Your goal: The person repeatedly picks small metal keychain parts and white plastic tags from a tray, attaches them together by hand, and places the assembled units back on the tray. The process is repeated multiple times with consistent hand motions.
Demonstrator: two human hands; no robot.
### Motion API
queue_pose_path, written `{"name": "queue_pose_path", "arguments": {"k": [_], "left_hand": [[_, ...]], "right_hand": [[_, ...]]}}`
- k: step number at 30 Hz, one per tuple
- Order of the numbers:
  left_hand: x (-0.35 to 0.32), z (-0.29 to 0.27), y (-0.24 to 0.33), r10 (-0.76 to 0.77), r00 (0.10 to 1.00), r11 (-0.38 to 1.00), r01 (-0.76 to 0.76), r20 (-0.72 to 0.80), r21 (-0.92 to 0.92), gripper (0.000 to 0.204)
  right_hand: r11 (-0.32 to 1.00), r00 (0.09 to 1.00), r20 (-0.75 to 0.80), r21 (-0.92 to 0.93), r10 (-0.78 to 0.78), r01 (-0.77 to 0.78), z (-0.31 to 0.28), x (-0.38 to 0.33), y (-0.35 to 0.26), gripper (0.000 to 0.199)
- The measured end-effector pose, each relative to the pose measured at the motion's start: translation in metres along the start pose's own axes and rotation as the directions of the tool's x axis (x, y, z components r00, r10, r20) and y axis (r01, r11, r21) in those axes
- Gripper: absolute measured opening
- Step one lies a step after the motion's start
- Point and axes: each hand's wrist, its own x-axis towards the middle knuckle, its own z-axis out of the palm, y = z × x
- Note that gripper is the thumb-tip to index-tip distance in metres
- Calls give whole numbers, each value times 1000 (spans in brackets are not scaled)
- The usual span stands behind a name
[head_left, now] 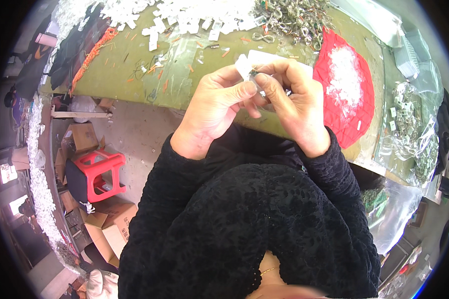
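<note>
My left hand and my right hand meet above the edge of an olive-green table. Between thumbs and forefingers both pinch a small clear plastic bag with a small metal piece in it. The fingers hide most of the piece. Black sleeves cover both forearms up to the wrists. A white card lies on the table just behind the hands.
Heaps of small white bags and metal clasps lie at the table's far side. A red quilted mat with clear bits sits to the right, bagged parts beyond it. A red stool and cardboard boxes stand on the floor at left.
</note>
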Motion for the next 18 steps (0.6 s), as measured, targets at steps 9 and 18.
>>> {"name": "queue_pose_path", "arguments": {"k": [9, 18], "left_hand": [[-3, 8, -9, 67, 990, 997, -61, -124, 50, 27], [-5, 4, -20, 277, 961, 957, -275, -16, 94, 25]], "right_hand": [[973, 995, -29, 214, 98, -90, 0, -9, -12, 10], [756, 942, 184, 562, 281, -335, 0, -13, -16, 9]]}}
